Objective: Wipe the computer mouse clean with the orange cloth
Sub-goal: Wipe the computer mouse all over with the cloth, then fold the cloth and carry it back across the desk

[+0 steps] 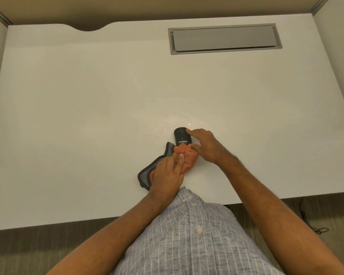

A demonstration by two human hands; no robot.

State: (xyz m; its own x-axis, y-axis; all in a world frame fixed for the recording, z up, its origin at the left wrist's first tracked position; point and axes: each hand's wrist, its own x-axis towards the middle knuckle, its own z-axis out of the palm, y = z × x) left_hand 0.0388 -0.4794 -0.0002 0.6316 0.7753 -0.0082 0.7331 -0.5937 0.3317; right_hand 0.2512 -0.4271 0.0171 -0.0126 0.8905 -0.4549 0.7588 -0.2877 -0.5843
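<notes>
A black computer mouse sits on the white desk, a little right of centre. My right hand grips it from the right side, index finger on its far edge and thumb at its near end. The orange cloth, with a grey underside and dark border, lies bunched just in front of the mouse and touches its near end. My left hand rests on top of the cloth with the fingers pressed into it. Part of the cloth is hidden under that hand.
A grey cable hatch is set into the desk at the back right. A curved notch cuts the desk's far edge. Partition walls stand at both sides. A black cord lies on the floor to the right.
</notes>
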